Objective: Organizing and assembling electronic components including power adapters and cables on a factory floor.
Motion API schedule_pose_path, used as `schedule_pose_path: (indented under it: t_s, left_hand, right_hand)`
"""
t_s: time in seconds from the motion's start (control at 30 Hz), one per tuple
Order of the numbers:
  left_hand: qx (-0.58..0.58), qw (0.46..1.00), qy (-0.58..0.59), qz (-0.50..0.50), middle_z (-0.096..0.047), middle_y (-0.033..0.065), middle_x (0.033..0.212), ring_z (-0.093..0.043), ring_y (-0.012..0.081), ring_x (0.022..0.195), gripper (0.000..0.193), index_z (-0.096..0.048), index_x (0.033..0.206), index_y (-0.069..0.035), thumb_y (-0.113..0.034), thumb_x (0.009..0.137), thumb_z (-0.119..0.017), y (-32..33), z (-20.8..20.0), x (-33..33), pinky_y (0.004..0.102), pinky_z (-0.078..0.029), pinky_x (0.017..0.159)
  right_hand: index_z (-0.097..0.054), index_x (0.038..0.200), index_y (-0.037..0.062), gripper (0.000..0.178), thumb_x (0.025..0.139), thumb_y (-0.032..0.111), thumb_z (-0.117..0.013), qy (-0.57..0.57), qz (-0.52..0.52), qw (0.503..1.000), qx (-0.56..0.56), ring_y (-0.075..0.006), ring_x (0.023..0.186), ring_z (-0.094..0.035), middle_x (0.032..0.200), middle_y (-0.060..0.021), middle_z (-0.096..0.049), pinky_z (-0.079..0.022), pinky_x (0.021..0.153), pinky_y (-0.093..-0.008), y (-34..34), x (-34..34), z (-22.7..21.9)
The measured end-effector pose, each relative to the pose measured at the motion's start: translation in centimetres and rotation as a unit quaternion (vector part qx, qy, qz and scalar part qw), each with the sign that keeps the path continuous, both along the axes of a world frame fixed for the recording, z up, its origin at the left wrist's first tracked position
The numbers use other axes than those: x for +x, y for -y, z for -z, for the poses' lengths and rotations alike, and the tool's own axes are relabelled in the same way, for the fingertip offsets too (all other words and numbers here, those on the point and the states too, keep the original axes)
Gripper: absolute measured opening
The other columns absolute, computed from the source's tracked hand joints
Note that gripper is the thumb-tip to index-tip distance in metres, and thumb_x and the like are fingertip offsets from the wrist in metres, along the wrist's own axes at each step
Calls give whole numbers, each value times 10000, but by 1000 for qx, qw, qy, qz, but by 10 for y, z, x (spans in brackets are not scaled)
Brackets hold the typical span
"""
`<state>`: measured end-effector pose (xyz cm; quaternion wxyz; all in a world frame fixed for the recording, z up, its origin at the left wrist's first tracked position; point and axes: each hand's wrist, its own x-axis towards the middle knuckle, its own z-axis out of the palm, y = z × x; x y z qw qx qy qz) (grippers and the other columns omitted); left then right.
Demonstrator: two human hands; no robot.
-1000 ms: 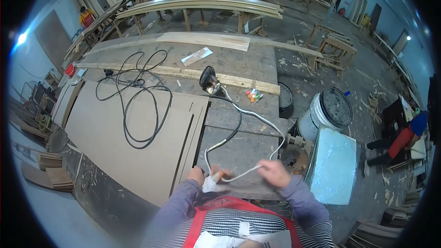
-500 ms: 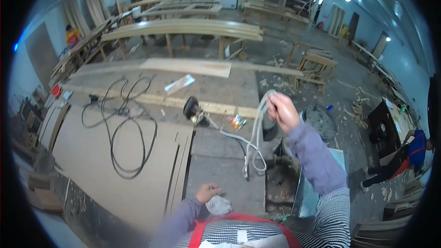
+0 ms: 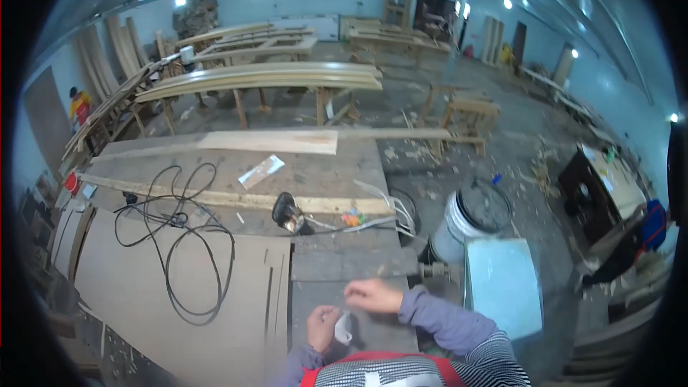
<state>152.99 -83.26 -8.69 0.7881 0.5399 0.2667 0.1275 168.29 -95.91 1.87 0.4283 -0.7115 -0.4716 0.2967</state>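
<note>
My left hand (image 3: 322,326) is closed on a crumpled white cloth (image 3: 343,329) just in front of my apron. The cloth hangs from the fingers on their right side. Slightly farther off and to the right, my right hand (image 3: 374,295) hovers over the grey bench board with its fingers stretched loosely leftward, and I see nothing in it. A pale cord (image 3: 403,216) lies looped at the bench's right edge. It runs left to a dark, round-headed tool (image 3: 288,213), whose kind I cannot make out. Small colourful items (image 3: 352,218) sit beside the cord.
Black cable (image 3: 231,258) coils over a brown panel (image 3: 122,272) on the left. Planks (image 3: 272,142) lie across the bench's far side. A white bucket (image 3: 450,226) and a pale blue sheet (image 3: 505,287) stand to the right. Another person (image 3: 648,233) is at far right.
My right hand has let go of the pale cord, now lying at the bench's right edge, and has come down and left beside my left hand. The view has tilted upward.
</note>
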Motion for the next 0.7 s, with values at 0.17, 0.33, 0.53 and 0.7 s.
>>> schedule_pose_path:
  t_s: [0.17,0.33,0.53,0.7]
  left_hand:
    - [-65,992,26,105,-617,15,783,-556,65,642,139,-569,991,-2,-89,894,-619,34,-4,5,213,-437,525]
    - [-60,953,-22,296,-594,12,756,-548,76,641,90,-576,959,-12,-65,895,-612,96,-18,-1,211,-449,567]
    - [-41,857,27,514,-548,6,728,-536,78,644,267,-513,1111,-15,-69,880,-635,179,-56,-32,208,-451,579]
    - [83,803,112,580,-556,13,760,-550,106,650,487,-407,1268,-33,-102,862,-667,233,-23,-88,229,-477,612]
  right_hand:
    - [-566,912,22,248,830,229,-675,-37,173,983,-57,-208,672,-613,756,-111,-591,-479,611,-342,56,-90,25]
    - [-545,876,21,219,828,195,-671,15,365,931,-27,-202,666,-594,744,-107,-582,-473,607,-326,132,-140,47]
    - [-548,892,27,162,848,157,-634,-123,470,869,99,-196,710,-605,818,-64,-605,-486,646,-301,222,-234,52]
    - [-499,1121,80,271,885,166,-603,-278,493,782,261,-236,795,-626,1008,-70,-638,-490,742,-315,283,-326,88]
